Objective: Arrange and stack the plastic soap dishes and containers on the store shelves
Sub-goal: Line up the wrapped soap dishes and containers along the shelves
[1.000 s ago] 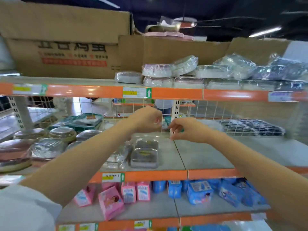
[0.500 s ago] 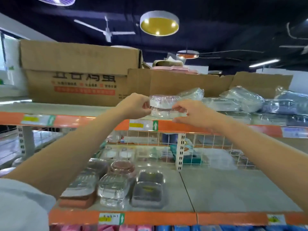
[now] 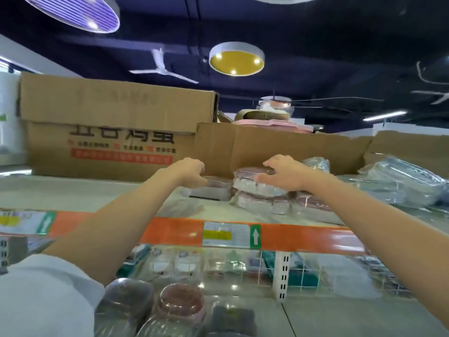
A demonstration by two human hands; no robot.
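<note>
On the top shelf my right hand lies over a clear, pink-tinted wrapped soap dish that sits on top of another wrapped dish. My left hand grips the edge of a grey wrapped dish just left of that stack. More wrapped clear containers lie to the right on the same shelf. Round lidded containers stand on the shelf below.
Large cardboard boxes stand behind the dishes along the back of the top shelf. An orange shelf rail with price labels runs under my arms. A white wire grid and upright post back the lower shelf.
Both hands rose from the lower shelf to the top one and moved further in; my right hand now rests on the stacked dish and my left on the grey dish beside it.
</note>
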